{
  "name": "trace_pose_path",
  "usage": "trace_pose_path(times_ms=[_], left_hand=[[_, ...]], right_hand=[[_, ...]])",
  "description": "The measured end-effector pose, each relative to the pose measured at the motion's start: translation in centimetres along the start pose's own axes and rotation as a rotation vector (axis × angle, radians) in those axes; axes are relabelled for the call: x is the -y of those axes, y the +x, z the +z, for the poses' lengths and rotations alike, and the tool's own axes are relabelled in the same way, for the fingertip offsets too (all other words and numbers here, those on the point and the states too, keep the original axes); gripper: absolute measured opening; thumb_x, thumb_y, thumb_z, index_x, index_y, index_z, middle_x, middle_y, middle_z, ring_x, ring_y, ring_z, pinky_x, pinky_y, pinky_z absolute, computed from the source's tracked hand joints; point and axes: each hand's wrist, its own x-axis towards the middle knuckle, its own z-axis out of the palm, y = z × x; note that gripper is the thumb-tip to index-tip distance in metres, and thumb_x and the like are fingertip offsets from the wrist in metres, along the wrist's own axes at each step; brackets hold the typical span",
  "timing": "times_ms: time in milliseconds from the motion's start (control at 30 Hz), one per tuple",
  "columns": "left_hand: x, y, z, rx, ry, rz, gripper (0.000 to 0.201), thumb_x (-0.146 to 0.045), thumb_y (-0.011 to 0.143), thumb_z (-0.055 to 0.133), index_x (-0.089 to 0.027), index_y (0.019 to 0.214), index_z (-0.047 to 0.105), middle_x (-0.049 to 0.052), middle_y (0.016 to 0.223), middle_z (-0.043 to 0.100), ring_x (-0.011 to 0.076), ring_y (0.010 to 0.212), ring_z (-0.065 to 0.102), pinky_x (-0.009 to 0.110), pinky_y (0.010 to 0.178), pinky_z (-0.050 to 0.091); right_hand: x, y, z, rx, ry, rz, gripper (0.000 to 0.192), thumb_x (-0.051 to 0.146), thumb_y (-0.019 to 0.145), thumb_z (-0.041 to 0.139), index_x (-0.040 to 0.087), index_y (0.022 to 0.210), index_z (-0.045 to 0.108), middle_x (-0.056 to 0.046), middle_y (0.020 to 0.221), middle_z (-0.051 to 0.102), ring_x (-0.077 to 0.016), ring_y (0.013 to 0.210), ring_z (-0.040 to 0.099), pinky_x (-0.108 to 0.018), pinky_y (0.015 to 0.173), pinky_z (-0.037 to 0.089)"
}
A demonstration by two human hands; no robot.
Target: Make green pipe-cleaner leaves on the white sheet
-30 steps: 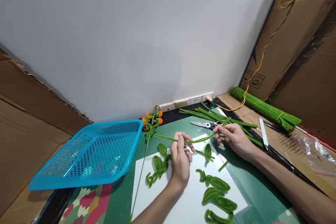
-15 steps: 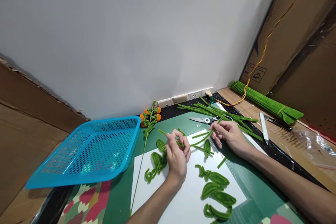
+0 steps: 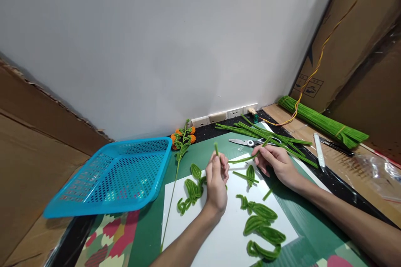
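My left hand (image 3: 216,185) is closed, with a short green pipe cleaner end (image 3: 216,148) sticking up from its fingers. My right hand (image 3: 277,162) pinches a green pipe cleaner (image 3: 242,160), which runs left toward my left fingertips; whether both ends belong to one stem I cannot tell. Under the hands lies a white sheet (image 3: 216,242). Left of my left hand are pipe cleaner leaves (image 3: 191,190), partly hidden by it. More pipe cleaner leaves (image 3: 263,225) lie at the sheet's right side, and a single leaf (image 3: 250,174) sits between the hands with a short piece across it.
Scissors (image 3: 242,142) and loose pipe cleaners (image 3: 282,135) lie behind my right hand. A blue basket (image 3: 94,210) stands left, beside an orange-flowered stem (image 3: 177,162). At right are a pipe cleaner bundle (image 3: 322,119), a white tool (image 3: 319,152) and a power cord (image 3: 319,58).
My left hand has turned more upright, and the pipe cleaner end in it points up instead of left. My right hand keeps its pinch. The view has shifted slightly.
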Motion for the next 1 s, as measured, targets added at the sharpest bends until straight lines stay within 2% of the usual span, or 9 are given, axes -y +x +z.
trace_pose_path(times_ms=[133,233,333,400,533,667,800,900,1000], left_hand=[[-0.1,-0.4,-0.1,-0.025,0.189,0.042,0.047,-0.057,0.105,0.047,-0.02,0.077,0.047,-0.001,0.077,0.041,0.014,0.064,0.032,0.027,0.059,0.031],[-0.3,-0.8,-0.1,0.06,0.272,0.093,0.047,-0.054,0.109,0.036,-0.021,0.077,0.047,0.001,0.079,0.042,0.0179,0.075,0.039,0.03,0.072,0.035],[-0.4,-1.0,0.0,0.156,0.296,0.143,0.048,-0.051,0.111,0.03,-0.021,0.075,0.04,0.002,0.08,0.041,0.0203,0.081,0.041,0.032,0.079,0.035],[-0.5,-1.0,0.1,0.174,0.308,0.162,0.046,-0.049,0.111,0.029,-0.021,0.075,0.038,0.003,0.081,0.041,0.0212,0.084,0.043,0.033,0.082,0.035],[-0.7,-1.1,0.1,0.212,0.33,0.182,0.041,-0.046,0.111,0.029,-0.022,0.083,0.046,0.005,0.094,0.047,0.0229,0.094,0.048,0.033,0.088,0.039],[-1.0,-1.5,0.1,0.368,0.46,0.191,0.042,-0.044,0.111,0.031,-0.02,0.085,0.053,0.009,0.12,0.048,0.0248,0.112,0.051,0.034,0.095,0.044],[-1.6,-1.6,0.3,0.509,0.651,0.253,0.035,-0.037,0.111,0.036,-0.021,0.095,0.064,0.011,0.135,0.048,0.0269,0.139,0.042,0.038,0.115,0.038],[-1.6,-1.4,0.5,0.555,0.716,0.267,0.031,-0.034,0.111,0.04,-0.022,0.102,0.067,0.01,0.141,0.048,0.0253,0.142,0.042,0.038,0.119,0.035],[-1.5,-1.2,0.6,0.553,0.738,0.267,0.031,-0.035,0.111,0.043,-0.023,0.104,0.07,0.01,0.14,0.051,0.0254,0.139,0.046,0.039,0.118,0.037]], right_hand=[[0.3,-0.5,0.0,0.023,-0.17,-0.032,0.043,0.058,0.101,0.06,0.017,0.093,0.073,0.001,0.062,0.058,-0.0111,0.047,0.048,-0.024,0.045,0.036],[0.7,-0.7,0.0,0.048,-0.249,-0.036,0.042,0.056,0.101,0.061,0.017,0.092,0.075,0.003,0.056,0.053,-0.0118,0.047,0.047,-0.025,0.047,0.035],[1.2,-0.7,0.2,0.048,-0.237,-0.012,0.042,0.058,0.097,0.065,0.018,0.093,0.076,0.002,0.056,0.056,-0.013,0.045,0.048,-0.027,0.046,0.035],[1.4,-0.7,0.5,0.043,-0.217,-0.001,0.041,0.058,0.097,0.066,0.018,0.096,0.077,0.002,0.056,0.058,-0.0135,0.044,0.049,-0.027,0.046,0.036],[1.6,-0.9,0.9,0.063,-0.162,0.011,0.037,0.054,0.097,0.067,0.02,0.104,0.078,0.001,0.062,0.065,-0.013,0.043,0.051,-0.027,0.045,0.038],[1.6,-1.1,1.0,0.115,-0.175,0.008,0.036,0.052,0.098,0.066,0.02,0.107,0.078,0.001,0.061,0.061,-0.0138,0.047,0.051,-0.026,0.047,0.039],[1.5,-1.3,0.8,0.162,-0.18,-0.042,0.036,0.049,0.099,0.066,0.02,0.117,0.076,0.0,0.069,0.063,-0.0131,0.053,0.051,-0.025,0.05,0.04],[1.6,-1.5,0.7,0.166,-0.19,-0.068,0.036,0.045,0.102,0.062,0.022,0.128,0.072,-0.001,0.08,0.066,-0.0132,0.058,0.053,-0.025,0.055,0.044],[1.8,-1.6,1.0,0.164,-0.206,-0.054,0.035,0.044,0.103,0.06,0.023,0.129,0.071,-0.003,0.085,0.066,-0.0141,0.061,0.052,-0.027,0.056,0.045]])
